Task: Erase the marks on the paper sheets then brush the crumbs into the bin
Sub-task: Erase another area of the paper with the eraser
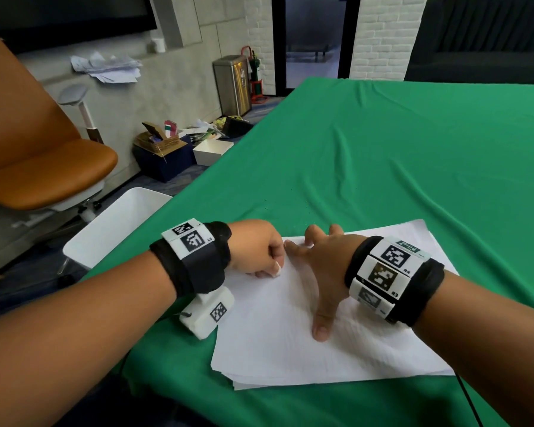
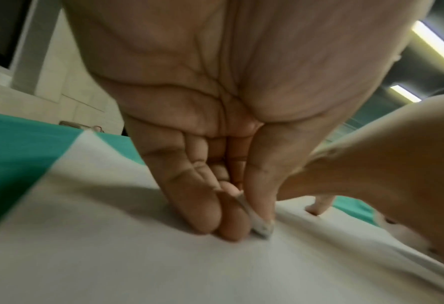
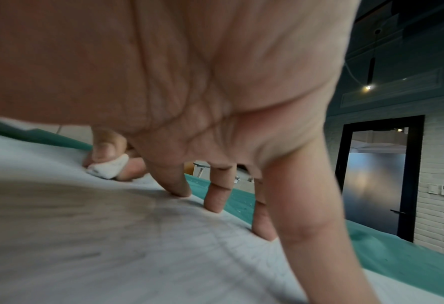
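White eraser (image 1: 277,269) pinched in left hand (image 1: 256,248), tip on paper stack (image 1: 290,340). Right hand (image 1: 327,266), fingers spread flat, presses the stack at 3 o'clock of the eraser.

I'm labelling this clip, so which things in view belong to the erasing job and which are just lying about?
In use:
left hand pinching the eraser
right hand spread flat on the paper sheets
white bin beside the table

Lying about:
orange chair
steel trash can
cardboard boxes on the floor
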Motion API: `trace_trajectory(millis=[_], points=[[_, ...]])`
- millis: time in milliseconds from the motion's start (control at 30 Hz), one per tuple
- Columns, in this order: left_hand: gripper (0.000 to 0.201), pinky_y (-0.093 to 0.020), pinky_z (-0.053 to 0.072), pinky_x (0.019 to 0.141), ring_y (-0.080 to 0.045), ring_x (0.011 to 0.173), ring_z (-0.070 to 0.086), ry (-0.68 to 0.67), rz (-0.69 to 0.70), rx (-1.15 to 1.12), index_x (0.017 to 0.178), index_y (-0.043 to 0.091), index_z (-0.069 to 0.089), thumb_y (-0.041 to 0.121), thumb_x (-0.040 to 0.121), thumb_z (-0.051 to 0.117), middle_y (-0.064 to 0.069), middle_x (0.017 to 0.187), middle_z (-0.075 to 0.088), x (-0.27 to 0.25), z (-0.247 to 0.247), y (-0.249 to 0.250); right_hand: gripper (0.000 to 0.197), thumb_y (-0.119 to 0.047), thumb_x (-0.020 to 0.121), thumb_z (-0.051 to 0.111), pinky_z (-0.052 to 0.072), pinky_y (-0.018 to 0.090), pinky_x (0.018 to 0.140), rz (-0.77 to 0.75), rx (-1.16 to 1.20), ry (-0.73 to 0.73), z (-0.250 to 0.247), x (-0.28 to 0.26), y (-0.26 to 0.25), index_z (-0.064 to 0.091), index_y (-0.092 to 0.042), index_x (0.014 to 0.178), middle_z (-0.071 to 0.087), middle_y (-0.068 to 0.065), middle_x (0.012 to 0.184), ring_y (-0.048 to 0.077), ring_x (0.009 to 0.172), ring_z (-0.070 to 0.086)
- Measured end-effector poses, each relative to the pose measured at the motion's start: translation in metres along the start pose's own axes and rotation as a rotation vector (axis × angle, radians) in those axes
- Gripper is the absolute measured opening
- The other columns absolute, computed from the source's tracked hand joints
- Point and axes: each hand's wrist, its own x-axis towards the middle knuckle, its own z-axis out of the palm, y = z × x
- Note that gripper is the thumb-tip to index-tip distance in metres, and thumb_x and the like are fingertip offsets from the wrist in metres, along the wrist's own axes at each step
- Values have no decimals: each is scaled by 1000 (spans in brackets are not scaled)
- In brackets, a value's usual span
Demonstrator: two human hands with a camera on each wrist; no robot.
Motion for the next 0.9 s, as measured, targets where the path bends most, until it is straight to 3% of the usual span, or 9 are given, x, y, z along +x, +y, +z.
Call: trace_trajectory(millis=[100, 167, 367, 500, 633, 800, 900], points=[[9, -36, 63, 80, -25, 79, 76, 102, -59, -68, 88, 9, 77, 13, 90, 69, -6, 78, 78, 7, -4, -6, 164, -80, 32, 89, 48, 62, 99, 3, 12, -8, 0, -1, -1, -7, -45, 159, 23, -2, 148, 38, 132, 32], [9, -37, 62, 79, -22, 75, 75, 131, -44, -54, 85, 12, 76, 12, 88, 67, -3, 74, 77, 4, -2, -5, 163, -80, 32, 90, 49, 61, 98, 4, 7, -6, 0, -1, -1, -7, -46, 159, 23, -2, 148, 37, 130, 33], [3, -24, 60, 73, -15, 73, 74, -92, 46, 6, 91, 18, 74, 18, 89, 71, 1, 78, 78, -21, 9, 9, 164, -79, 33, 90, 50, 61, 97, 19, -12, -12, -2, -2, -3, -7, -45, 160, 23, -2, 148, 39, 131, 33], [4, -28, 63, 70, -17, 65, 71, 14, -50, -124, 95, 11, 69, 9, 92, 71, -9, 83, 78, -3, -3, 4, 163, -80, 33, 89, 49, 61, 99, 13, -8, -11, -1, -2, -2, -8, -46, 160, 23, -2, 147, 38, 130, 33], [4, -43, 64, 79, -24, 69, 73, 63, -68, -272, 90, 5, 70, 4, 89, 74, -14, 78, 77, -2, -3, -2, 162, -79, 35, 90, 47, 61, 101, 10, 2, -17, -2, -3, -1, -7, -46, 160, 23, -2, 148, 39, 134, 30], [5, -31, 64, 71, -13, 62, 69, -143, 26, -206, 91, 8, 74, 6, 87, 75, -4, 73, 76, -25, 11, 6, 164, -78, 35, 91, 48, 62, 100, 20, -20, -27, -3, -1, -3, -9, -44, 160, 20, -1, 151, 40, 135, 30], [7, -32, 64, 75, -18, 71, 71, -100, -32, -306, 94, 3, 75, 2, 87, 76, -11, 80, 77, -14, 2, -3, 164, -79, 32, 90, 49, 60, 99, 12, -6, -20, -2, -2, -2, -7, -45, 160, 22, -2, 149, 38, 132, 32]])
